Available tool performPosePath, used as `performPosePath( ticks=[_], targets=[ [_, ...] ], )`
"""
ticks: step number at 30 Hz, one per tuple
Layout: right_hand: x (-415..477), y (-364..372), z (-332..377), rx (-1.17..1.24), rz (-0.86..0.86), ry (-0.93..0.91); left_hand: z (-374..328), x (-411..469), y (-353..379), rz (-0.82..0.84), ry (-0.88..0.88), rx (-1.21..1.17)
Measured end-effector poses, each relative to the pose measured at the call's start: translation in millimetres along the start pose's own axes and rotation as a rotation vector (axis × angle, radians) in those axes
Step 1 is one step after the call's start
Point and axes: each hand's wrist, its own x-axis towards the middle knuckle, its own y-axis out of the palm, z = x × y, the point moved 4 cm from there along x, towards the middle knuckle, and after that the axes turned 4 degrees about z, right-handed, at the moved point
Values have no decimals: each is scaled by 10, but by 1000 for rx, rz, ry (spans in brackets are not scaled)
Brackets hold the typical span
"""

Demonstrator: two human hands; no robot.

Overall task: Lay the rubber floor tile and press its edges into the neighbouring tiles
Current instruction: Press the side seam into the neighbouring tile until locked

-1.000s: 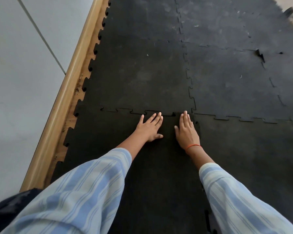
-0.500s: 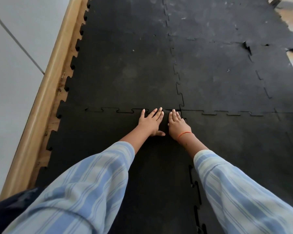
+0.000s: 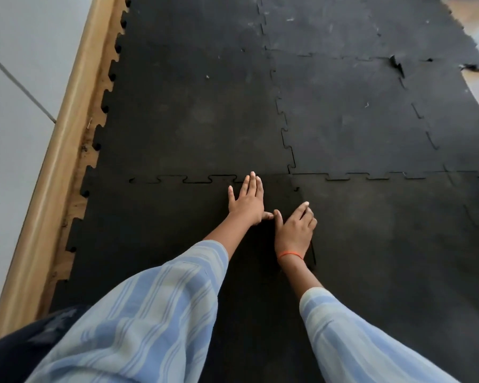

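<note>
A black rubber floor tile (image 3: 161, 230) with jigsaw edges lies flat in front of me, under both arms. Its far edge meets the tile beyond (image 3: 194, 114) along a toothed seam, which shows dark gaps left of my fingers. My left hand (image 3: 246, 201) lies flat, palm down, fingertips on that seam near the tile's far right corner. My right hand (image 3: 295, 230) rests palm down with fingers slightly curled on the tile's right edge, where it joins the neighbouring tile on the right (image 3: 398, 244). Neither hand holds anything.
A wooden skirting strip (image 3: 64, 161) runs along the left beside a pale wall (image 3: 14, 120). Bare wooden floor shows between skirting and the tiles' teeth. More joined black tiles stretch ahead; one seam is torn open (image 3: 396, 64) at the far right.
My right hand has drawn back from the far seam toward me, onto the tile's right edge. My left hand stays flat at the far seam. The view has shifted a little.
</note>
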Motion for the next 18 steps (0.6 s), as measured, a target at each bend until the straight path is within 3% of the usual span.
performPosePath(
  ticks=[6, 11, 14, 18],
  targets=[
    [317, -149, -95, 580, 90, 284, 119, 80, -66, 95, 80, -50],
    [513, -142, -255, 787, 168, 364, 180, 50, -100, 85, 133, -46],
    [627, -181, -258, 751, 300, 334, 149, 31, -112, 93, 123, -44],
    [709, -167, -255, 806, 248, 304, 131, 51, -135, 100, 122, -21]
  ],
)
